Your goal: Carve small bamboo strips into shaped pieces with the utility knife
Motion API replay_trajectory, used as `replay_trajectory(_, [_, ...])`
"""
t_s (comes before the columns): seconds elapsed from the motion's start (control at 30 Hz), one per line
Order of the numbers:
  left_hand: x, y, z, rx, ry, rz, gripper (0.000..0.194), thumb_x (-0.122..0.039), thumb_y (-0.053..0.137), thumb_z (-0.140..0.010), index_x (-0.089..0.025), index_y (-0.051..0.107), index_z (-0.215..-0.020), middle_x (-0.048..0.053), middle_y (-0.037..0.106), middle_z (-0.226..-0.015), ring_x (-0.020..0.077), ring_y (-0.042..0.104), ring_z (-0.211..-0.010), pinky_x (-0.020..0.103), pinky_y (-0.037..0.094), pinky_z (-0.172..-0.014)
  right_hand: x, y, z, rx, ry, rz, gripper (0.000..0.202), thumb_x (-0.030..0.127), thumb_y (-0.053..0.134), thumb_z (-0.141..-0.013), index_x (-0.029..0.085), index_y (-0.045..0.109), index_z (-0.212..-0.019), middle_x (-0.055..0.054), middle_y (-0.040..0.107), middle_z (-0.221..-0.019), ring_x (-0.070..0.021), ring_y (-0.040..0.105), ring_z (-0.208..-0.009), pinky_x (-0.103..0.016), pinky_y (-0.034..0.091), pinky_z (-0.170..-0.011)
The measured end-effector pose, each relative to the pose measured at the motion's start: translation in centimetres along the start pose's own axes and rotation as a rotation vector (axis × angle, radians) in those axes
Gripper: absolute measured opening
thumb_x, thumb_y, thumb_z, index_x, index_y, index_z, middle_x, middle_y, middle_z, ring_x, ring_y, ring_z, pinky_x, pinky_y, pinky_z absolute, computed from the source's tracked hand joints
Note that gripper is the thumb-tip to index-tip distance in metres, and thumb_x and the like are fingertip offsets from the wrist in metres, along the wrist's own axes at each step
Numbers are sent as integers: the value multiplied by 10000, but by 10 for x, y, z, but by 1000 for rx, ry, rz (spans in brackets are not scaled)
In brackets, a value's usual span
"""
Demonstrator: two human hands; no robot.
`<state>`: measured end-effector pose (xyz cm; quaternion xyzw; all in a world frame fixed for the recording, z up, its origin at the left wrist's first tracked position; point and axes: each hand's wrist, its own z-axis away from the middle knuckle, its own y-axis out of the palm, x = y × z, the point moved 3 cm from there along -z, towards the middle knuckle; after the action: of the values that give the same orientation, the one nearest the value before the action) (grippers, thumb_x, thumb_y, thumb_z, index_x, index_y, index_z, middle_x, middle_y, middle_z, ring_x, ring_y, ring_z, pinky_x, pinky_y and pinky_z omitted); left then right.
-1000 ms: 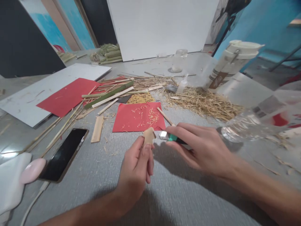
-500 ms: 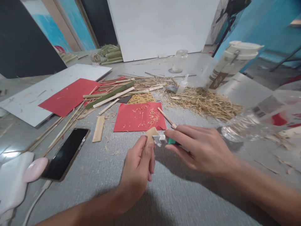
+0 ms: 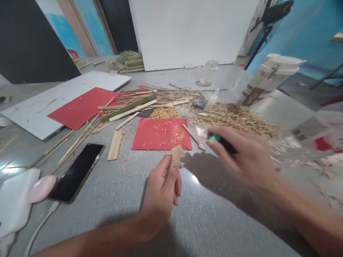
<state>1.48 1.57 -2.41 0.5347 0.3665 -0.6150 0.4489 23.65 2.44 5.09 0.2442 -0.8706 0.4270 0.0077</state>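
Note:
My left hand (image 3: 163, 182) is closed around a small, flat, pale wood piece (image 3: 177, 154), whose shaped end sticks up past the thumb. Off to the right, my right hand (image 3: 238, 153) grips a utility knife (image 3: 214, 137) with a green and black handle. Its shiny blade is blurred by motion, points left and stands apart from the wood. Just beyond the left hand, curled shavings lie on a red sheet (image 3: 160, 134). A thin stick with a pointed, wider end (image 3: 194, 137) rests across the sheet's right edge.
A phone (image 3: 77, 173) and a white charger with a cable (image 3: 18, 200) lie at left. Bamboo strips (image 3: 131, 109) and a straw heap (image 3: 233, 116) spread behind. A plastic bottle (image 3: 308, 142), a lidded tumbler (image 3: 268, 78) and a glass jar (image 3: 209, 73) stand around the right side.
My right hand has drawn the knife away from the wood piece, up and to the right. The left hand keeps hold of the wood. The view has shifted slightly.

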Motion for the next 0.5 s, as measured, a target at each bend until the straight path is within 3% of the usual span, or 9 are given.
replay_trajectory(0.23, [-8, -6, -3, -45, 33, -23, 433, -604, 468, -1104, -203, 563, -969, -86, 522, -572, 54, 411, -396, 176, 334, -405, 31, 16, 15, 194, -132, -70, 225, 339, 552, -1113, 170, 684, -1179, -26, 717, -842, -147, 641, -635, -279, 417, -575])
replay_trajectory(0.5, [-6, -4, 4, -11, 69, -56, 448, -569, 472, -1115, -225, 455, -830, -76, 519, -570, 54, 423, -416, 174, 332, -422, 39, 17, 18, 222, -205, -56, 224, 338, 521, -1127, 184, 681, -1157, -69, 773, -961, -183, 712, -756, -302, 470, -644])
